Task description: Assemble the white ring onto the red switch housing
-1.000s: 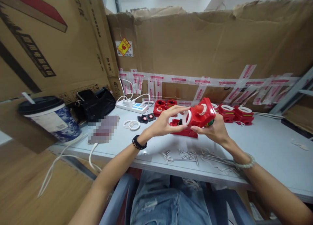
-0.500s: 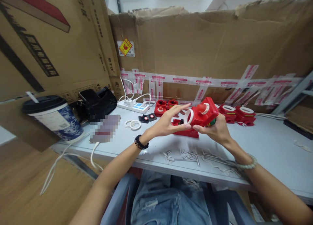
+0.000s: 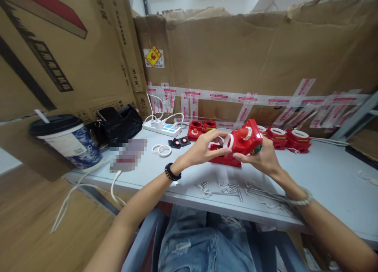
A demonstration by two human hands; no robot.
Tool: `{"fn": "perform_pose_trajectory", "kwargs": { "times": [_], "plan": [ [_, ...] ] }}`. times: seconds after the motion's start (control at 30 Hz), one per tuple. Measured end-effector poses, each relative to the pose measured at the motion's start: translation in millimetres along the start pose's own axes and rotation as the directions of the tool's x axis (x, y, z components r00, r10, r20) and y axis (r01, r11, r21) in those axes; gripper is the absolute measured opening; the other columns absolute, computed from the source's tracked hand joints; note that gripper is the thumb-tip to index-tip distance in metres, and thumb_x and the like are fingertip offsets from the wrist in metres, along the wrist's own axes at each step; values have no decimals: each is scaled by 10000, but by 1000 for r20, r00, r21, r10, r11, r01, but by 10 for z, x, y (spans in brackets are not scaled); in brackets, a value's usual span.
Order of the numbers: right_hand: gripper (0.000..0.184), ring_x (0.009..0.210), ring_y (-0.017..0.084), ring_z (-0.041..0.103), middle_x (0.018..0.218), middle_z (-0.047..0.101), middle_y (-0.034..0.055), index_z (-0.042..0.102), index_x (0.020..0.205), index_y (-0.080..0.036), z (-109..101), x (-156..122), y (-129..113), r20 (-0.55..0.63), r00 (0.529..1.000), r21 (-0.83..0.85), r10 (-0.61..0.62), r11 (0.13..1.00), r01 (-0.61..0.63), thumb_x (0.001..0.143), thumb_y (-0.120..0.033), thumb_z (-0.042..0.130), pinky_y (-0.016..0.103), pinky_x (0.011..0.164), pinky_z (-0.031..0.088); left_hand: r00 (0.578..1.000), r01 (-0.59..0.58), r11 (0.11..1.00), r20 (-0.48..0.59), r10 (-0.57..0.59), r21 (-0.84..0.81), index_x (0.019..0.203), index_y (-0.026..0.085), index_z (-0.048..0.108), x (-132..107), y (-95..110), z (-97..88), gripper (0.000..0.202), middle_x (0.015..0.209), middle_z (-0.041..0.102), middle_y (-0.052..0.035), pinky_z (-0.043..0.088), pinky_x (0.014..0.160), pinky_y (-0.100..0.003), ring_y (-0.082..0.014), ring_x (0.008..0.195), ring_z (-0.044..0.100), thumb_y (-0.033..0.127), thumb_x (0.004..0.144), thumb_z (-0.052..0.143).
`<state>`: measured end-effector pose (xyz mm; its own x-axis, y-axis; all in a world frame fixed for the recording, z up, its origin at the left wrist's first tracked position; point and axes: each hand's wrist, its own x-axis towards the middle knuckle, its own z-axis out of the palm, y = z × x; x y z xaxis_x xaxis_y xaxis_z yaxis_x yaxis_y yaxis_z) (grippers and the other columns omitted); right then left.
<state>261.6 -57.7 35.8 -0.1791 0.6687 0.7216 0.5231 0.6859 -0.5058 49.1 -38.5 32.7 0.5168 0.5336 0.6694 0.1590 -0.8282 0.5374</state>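
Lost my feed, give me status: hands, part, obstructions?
Right hand grips red housing. Left hand pinches white ring at its end. Nothing between them.

red plastic housing with white ring on its end, held tilted above the table.

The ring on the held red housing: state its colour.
White. The ring sits on the end of the red housing, shown best in the head view.

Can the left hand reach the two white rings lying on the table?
Probably yes. The white rings lie in the open just left of the left hand, with only bare table between; the fingers would first have to leave the red box.
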Motion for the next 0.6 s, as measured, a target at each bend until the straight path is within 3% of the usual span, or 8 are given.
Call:
{"fn": "perform_pose_trajectory", "kwargs": {
  "times": [0.13,0.27,0.47,0.6],
  "plan": [
    [406,645,205,626,755,684,24,631,863,-190,-38,9,22,34,999,19,20,1000,-20,587,-452,773,333,598,526,982,-188,975,-2,190,114,1217,174,542,-4,-17,-4,518,1112,598,-106,516,876,-365,-206,1008,591,377,769,705],
    [368,567,178,592,704,678,17,656,823,-199,-61,49,59,68,997,94,39,994,-46,636,-509,722,307,532,504,937,-341,914,-4,350,222,1303,193,472,-23,-9,32,522,1150,577,-118,511,930,-391,-226,1094,570,317,828,646],
    [539,524,200,591,567,612,36,606,623,-191,-82,100,136,172,977,190,128,969,-161,645,-729,589,314,467,484,878,-459,787,72,474,413,1445,249,244,-57,28,107,550,1277,523,-119,502,980,-404,-224,1190,532,153,938,434],
    [569,489,208,588,462,530,27,561,568,-198,-134,112,103,252,947,205,199,945,-253,664,-758,535,312,425,477,865,-479,747,105,491,461,1469,277,168,-44,55,119,575,1319,508,-103,487,1003,-435,-222,1239,500,124,954,372]
  ]
}}
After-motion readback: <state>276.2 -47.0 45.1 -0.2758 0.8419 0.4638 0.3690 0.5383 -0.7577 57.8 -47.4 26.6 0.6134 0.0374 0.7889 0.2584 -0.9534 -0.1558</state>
